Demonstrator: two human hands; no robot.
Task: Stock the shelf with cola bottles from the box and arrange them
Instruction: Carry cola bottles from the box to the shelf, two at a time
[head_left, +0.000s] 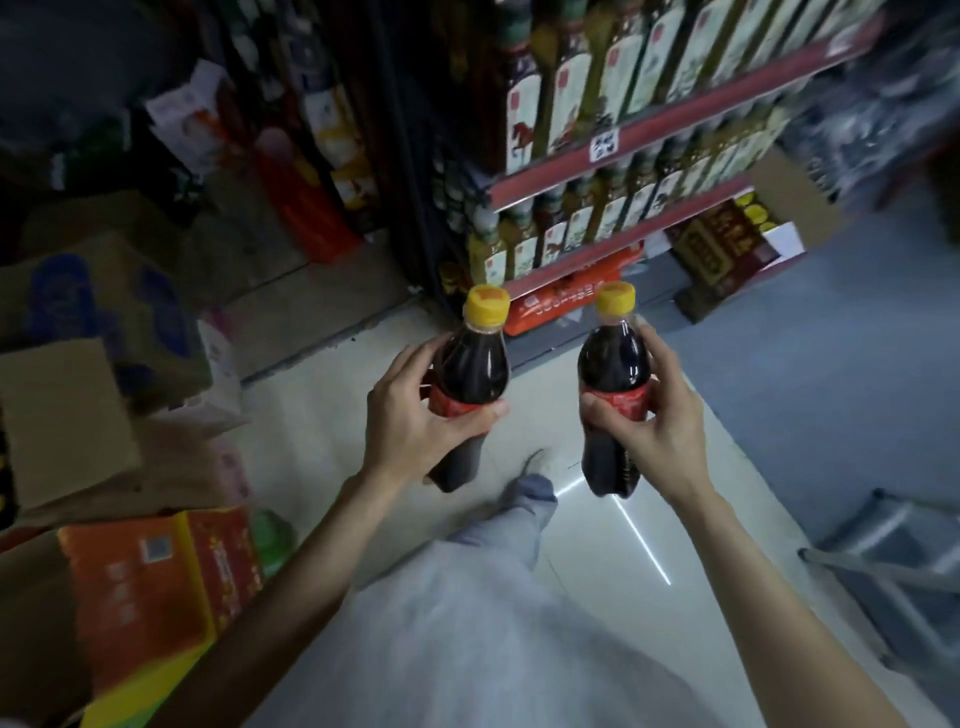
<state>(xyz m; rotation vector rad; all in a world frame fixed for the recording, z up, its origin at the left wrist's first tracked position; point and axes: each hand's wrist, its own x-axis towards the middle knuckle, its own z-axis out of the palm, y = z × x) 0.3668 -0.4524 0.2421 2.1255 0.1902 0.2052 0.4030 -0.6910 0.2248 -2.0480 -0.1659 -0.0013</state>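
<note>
Pale trousers (467, 623) and one shoe (535, 462) are showing just under my arms. I am gripping a cola bottle in each hand: my left hand (415, 415) is wrapping the left bottle (470, 374) at its red label, my right hand (660, 421) is clasping the right bottle (615, 374) the same way, both upright over the glossy tiled floor (597, 530). I am judging that a loose hold could let one slide out. Cartons (150, 577) are crowding the left, a step stool (893, 571) is standing on the right, and the stocked shelf (623, 187) is rising ahead.
</note>
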